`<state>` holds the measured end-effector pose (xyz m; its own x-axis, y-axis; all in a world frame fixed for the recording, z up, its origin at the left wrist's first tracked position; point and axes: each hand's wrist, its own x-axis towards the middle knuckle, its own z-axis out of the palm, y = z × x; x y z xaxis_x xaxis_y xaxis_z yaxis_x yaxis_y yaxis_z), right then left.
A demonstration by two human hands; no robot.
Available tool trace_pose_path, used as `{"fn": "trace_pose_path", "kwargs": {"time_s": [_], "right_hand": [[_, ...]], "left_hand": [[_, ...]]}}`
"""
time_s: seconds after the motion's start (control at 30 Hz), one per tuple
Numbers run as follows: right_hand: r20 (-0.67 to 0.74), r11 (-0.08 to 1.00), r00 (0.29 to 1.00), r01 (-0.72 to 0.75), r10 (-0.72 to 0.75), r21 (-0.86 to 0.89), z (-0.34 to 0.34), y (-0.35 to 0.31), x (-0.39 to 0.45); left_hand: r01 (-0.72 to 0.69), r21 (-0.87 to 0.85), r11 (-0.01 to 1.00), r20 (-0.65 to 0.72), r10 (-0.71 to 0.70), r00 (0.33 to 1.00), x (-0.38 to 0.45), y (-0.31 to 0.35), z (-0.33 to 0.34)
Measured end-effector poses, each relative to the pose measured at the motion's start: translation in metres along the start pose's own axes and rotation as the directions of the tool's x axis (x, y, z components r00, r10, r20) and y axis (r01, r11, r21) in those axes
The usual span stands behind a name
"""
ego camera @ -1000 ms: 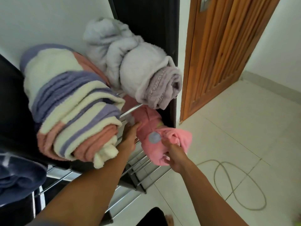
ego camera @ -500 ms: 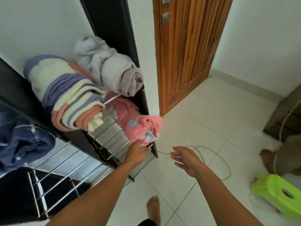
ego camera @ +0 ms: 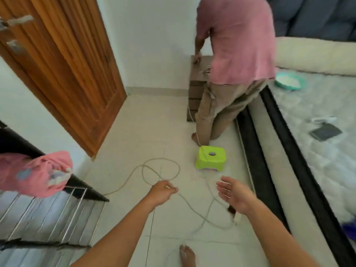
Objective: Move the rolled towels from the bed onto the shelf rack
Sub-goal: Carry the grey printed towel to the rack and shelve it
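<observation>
A pink rolled towel [ego camera: 36,173] lies on the shelf rack [ego camera: 57,211] at the left edge, its end sticking out over the metal bars. My left hand [ego camera: 162,191] hangs empty over the floor, fingers loosely curled. My right hand [ego camera: 234,195] is empty too, palm turned inward with fingers spread. The bed [ego camera: 323,151] with a pale fluffy cover fills the right side. A blue bit of cloth [ego camera: 349,228] shows at the bed's right edge, too cut off to identify.
Another person in a pink shirt [ego camera: 231,60] bends over a brown box by the bed. A green stool [ego camera: 211,158] and a looping cord [ego camera: 159,174] lie on the tiled floor. A wooden door [ego camera: 63,64] stands at the left. A teal bowl [ego camera: 289,80] and a dark flat item [ego camera: 325,132] rest on the bed.
Both hands let go of the pink towel and drew back from the rack. The view swung right, from the rack toward the floor and bed.
</observation>
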<state>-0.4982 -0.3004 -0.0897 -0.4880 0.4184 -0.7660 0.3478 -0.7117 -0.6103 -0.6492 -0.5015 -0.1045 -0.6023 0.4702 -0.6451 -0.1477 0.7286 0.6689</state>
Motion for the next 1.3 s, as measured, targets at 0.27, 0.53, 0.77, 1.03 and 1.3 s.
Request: {"fn": "trace_pose_path", "kwargs": {"time_s": [0.27,0.53,0.77,1.03,1.3], "right_hand": [[-0.334,0.914,0.942,0.157,-0.025,0.373,-0.188,0.056,-0.101],[-0.488,0.782,0.873,0.291,0.020,0.552,-0.335,0.080,-0.149],[-0.532,0.749,0.844,0.308,0.068,0.586,-0.481,0.065,-0.139],[-0.664,0.924,0.747,0.227,0.038,0.308,-0.641,-0.009,-0.119],[-0.708,0.998,0.703,0.060,-0.066,-0.033,-0.711,-0.063,-0.073]], "left_hand": [[-0.185,0.044,0.982,0.342,0.159,0.926,-0.034,0.084,0.170],[-0.157,0.124,0.980,0.561,0.061,0.826,-0.085,0.126,0.331],[0.006,0.198,0.980,0.607,-0.127,0.784,-0.089,0.185,0.486],[0.286,0.185,0.940,0.534,-0.341,0.774,-0.082,0.245,0.615],[0.586,0.161,0.794,0.389,-0.597,0.702,-0.053,0.266,0.659]]}}
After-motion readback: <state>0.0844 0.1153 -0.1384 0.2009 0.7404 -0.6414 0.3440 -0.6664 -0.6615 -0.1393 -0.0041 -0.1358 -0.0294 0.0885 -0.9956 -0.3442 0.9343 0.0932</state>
